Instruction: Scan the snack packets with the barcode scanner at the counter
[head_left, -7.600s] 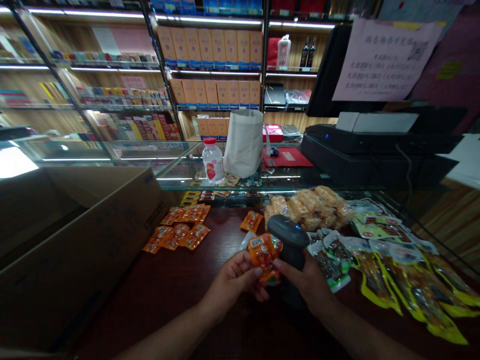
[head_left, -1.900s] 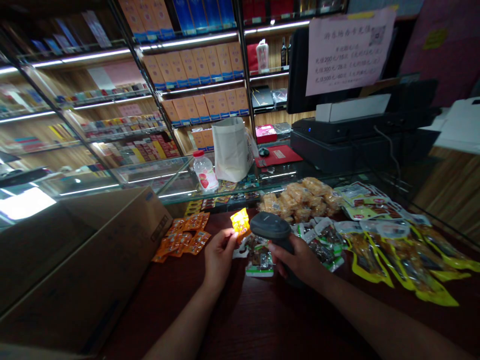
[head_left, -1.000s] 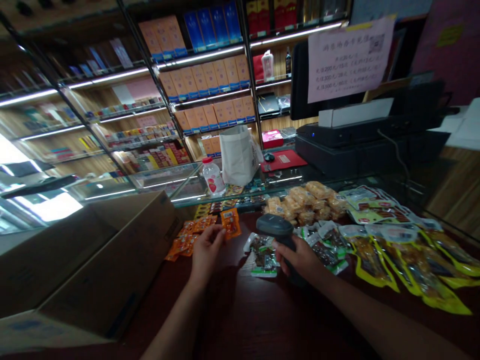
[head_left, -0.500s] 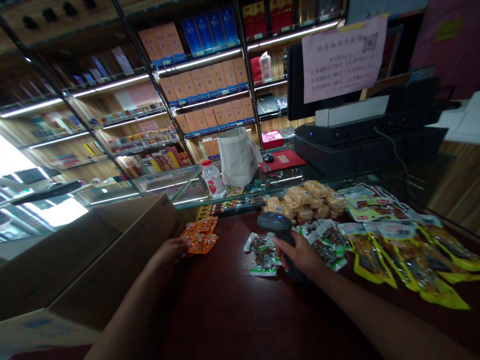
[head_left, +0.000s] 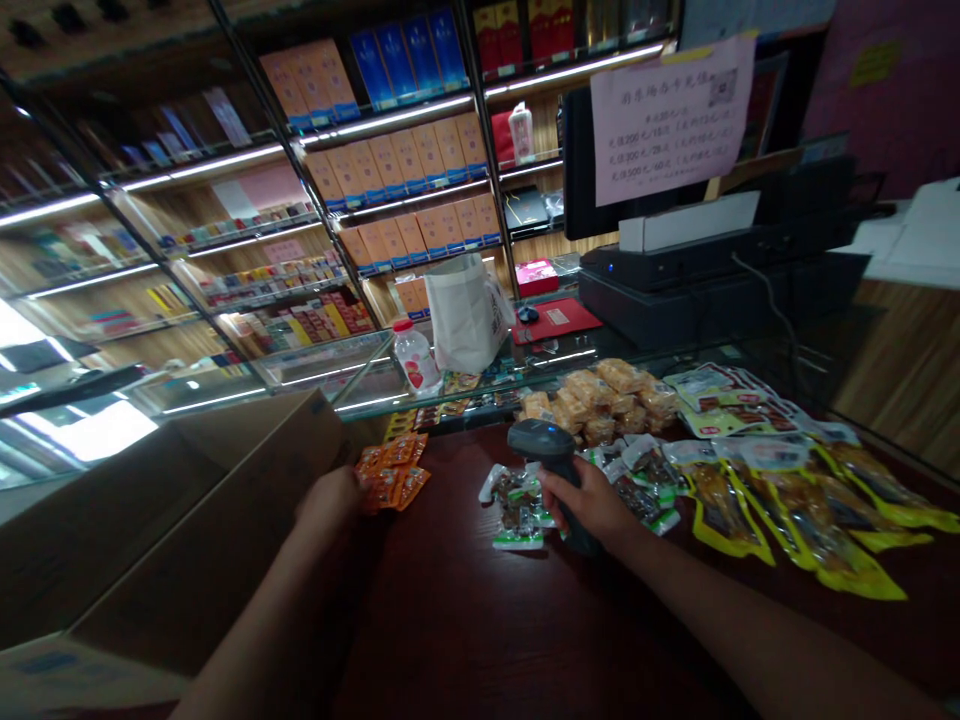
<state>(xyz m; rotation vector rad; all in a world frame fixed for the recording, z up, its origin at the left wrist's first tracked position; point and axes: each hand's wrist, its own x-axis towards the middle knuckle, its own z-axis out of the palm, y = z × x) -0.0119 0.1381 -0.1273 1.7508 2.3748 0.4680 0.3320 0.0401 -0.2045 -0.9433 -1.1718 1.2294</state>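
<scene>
My right hand (head_left: 589, 502) is wrapped round the handle of a dark barcode scanner (head_left: 541, 440), whose head tilts to the left. Beneath and behind the scanner lie clear snack packets with green edges (head_left: 517, 505). My left hand (head_left: 336, 500) is at the near left edge of several orange snack packets (head_left: 394, 470). It is blurred and its fingers are mostly hidden, so I cannot make out whether it grips a packet. A cardboard box (head_left: 217, 540) stands open beside my left forearm.
Wrapped golden snacks (head_left: 600, 395) are heaped behind the scanner. Yellow-edged vacuum packs (head_left: 795, 510) and flat pouches (head_left: 739, 400) lie to the right. A bottle (head_left: 415, 358), a white bag (head_left: 465, 315) and a monitor with a paper notice (head_left: 671, 120) stand on the glass counter.
My left hand has shifted slightly left and turned, so its fingers show less. The orange packets have hardly moved. My right hand still holds the scanner; the whole view has shifted slightly.
</scene>
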